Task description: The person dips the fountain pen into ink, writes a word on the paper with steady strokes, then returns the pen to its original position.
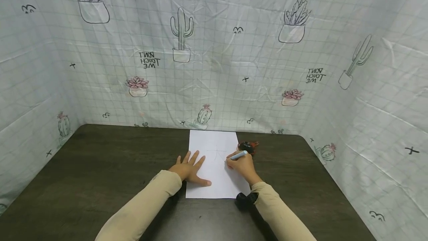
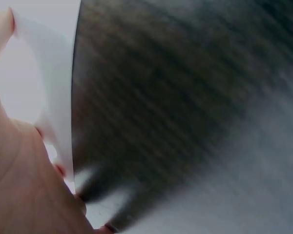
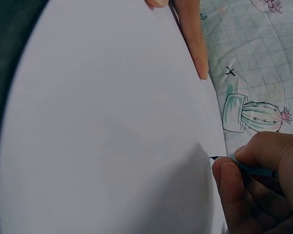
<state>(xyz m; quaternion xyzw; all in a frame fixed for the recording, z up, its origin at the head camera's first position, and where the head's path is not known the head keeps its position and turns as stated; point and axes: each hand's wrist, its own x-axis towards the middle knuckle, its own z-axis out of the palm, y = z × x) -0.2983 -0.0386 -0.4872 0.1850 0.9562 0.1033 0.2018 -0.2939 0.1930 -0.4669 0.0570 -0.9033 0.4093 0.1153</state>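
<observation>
A white sheet of paper (image 1: 220, 187) lies upright on the dark table, with thin lines (image 1: 216, 153) drawn on its upper half. My left hand (image 1: 191, 171) rests with spread fingers across the sheet's left edge, its thumb well onto the paper. In my right hand (image 1: 245, 166) is a light blue pen (image 1: 239, 155), pinched between thumb and fingers. The right wrist view shows the dark pen tip (image 3: 214, 157) right at the paper, close to a faint line. From the left wrist, the palm (image 2: 19, 180) and the paper's edge are seen from close by.
Just beyond the right hand sits a black and orange object (image 1: 247, 147), partly hidden by that hand. A black device (image 1: 245, 201) is on the right wrist. Behind the dark wooden table (image 1: 127, 159) hangs a pale gridded cloth (image 1: 217, 47) with cactus drawings, also along both sides.
</observation>
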